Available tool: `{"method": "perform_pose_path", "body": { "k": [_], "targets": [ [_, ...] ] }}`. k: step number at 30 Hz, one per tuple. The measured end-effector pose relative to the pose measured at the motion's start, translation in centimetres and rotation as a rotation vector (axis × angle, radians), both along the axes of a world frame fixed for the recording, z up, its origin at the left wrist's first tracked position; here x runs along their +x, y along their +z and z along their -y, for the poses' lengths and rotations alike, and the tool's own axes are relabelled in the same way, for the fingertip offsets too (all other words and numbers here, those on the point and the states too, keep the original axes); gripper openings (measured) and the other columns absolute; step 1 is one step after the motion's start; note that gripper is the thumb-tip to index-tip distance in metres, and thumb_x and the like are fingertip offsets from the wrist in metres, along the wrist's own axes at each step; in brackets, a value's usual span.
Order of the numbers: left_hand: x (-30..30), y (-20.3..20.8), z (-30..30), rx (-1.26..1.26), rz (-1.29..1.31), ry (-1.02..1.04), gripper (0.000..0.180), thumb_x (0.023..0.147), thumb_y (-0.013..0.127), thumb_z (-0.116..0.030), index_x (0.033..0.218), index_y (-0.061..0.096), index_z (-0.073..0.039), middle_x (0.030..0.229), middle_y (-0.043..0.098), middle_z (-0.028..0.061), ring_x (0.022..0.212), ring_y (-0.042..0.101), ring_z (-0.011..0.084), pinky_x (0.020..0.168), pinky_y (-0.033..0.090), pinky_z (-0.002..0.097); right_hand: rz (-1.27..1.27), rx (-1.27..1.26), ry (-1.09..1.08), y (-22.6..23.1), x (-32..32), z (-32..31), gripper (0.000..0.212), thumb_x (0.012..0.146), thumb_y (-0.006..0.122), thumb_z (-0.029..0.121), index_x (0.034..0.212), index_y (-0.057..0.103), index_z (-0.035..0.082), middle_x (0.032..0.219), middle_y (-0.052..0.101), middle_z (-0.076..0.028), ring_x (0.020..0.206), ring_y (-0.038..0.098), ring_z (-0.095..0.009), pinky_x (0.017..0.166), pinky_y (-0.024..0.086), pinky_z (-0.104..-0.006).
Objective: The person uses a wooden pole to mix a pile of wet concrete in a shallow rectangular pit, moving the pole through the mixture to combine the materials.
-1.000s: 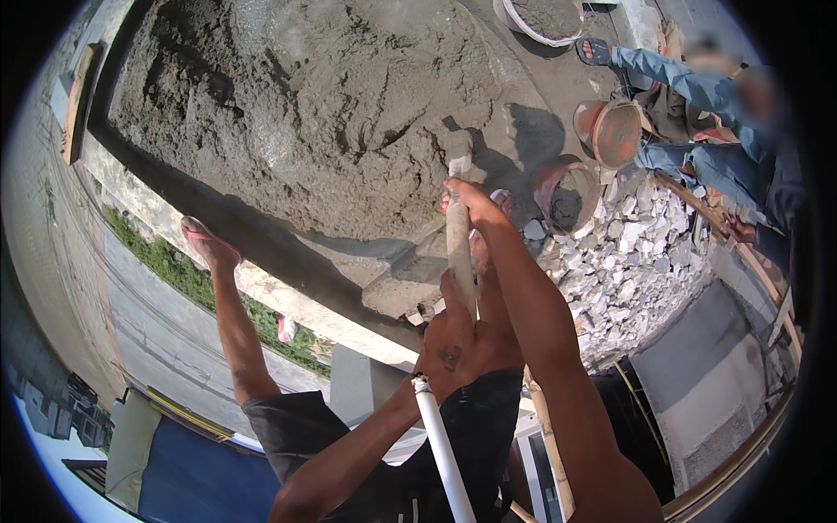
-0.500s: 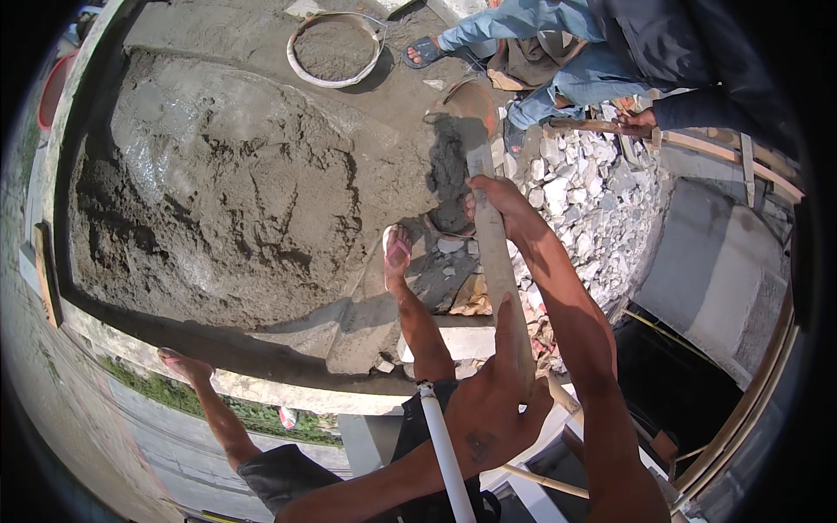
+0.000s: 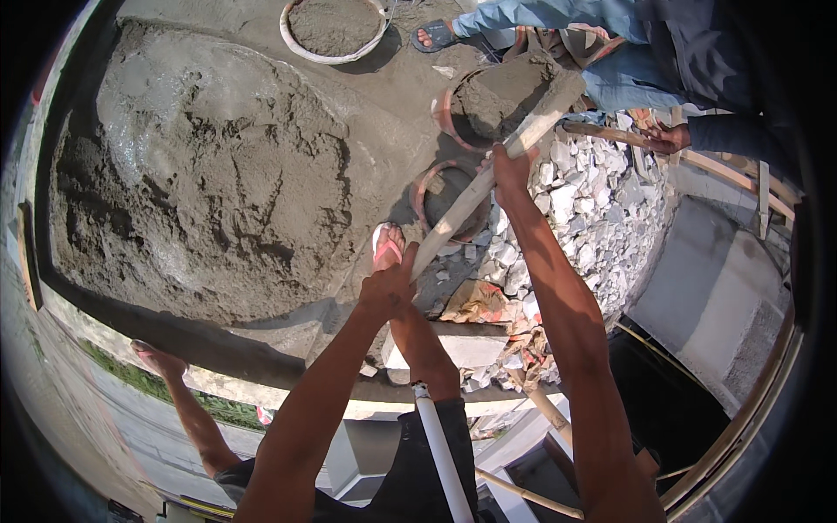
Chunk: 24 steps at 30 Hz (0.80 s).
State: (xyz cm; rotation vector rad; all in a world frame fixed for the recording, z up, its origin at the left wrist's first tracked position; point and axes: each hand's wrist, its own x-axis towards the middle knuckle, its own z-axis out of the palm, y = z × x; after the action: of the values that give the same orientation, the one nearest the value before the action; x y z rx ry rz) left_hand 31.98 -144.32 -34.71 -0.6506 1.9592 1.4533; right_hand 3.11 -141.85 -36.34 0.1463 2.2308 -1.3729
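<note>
Both my hands are closed round a long pale wooden handle that slants up to the right. My left hand grips its lower end near my foot, and my right hand holds it higher up. At the far end, wet grey mortar lies beside the wood; it hides the tool's head, so I cannot tell its shape. This end is over or beside a reddish bucket. A second reddish bucket, shaded inside, stands nearer, partly behind the handle.
A wide bed of wet mortar fills the left, inside a concrete edge. A mortar-filled bucket stands at the back. Broken white stones lie right. A co-worker's hand grips another wooden handle. A white tube rises below.
The handle has swung from near upright to a slant, its far end moving up and right. My left hand has moved left and up. The two reddish buckets now show more clearly.
</note>
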Motion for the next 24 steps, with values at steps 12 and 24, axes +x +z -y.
{"method": "perform_pose_path", "body": {
  "k": [12,24],
  "targets": [
    [15.2,6.0,-1.5,0.245,-0.185,0.599,0.054,0.081,0.061,-0.011,0.128,0.035,-0.006,0.085,0.062,0.0324,0.083,0.06,0.054,0.07,0.047,0.059,-0.083,-0.085,0.192,6.8,15.6,4.7,0.062,0.089,0.056,0.002,0.139,0.019,0.006,0.107,0.05,-0.016,0.066,0.058,-0.02,0.058,0.052,-0.0338],
    [30.9,-1.2,15.4,-0.033,0.005,0.983,0.033,0.081,0.063,-0.009,0.108,0.046,0.003,0.081,0.062,0.0323,0.08,0.065,0.0485,0.069,0.049,0.0484,0.149,0.03,0.576,-9.0,38.1,32.5,0.049,0.091,0.06,0.011,0.124,0.026,-0.004,0.087,0.053,-0.016,0.062,0.056,-0.02,0.051,0.052,-0.0376]
  ]
}}
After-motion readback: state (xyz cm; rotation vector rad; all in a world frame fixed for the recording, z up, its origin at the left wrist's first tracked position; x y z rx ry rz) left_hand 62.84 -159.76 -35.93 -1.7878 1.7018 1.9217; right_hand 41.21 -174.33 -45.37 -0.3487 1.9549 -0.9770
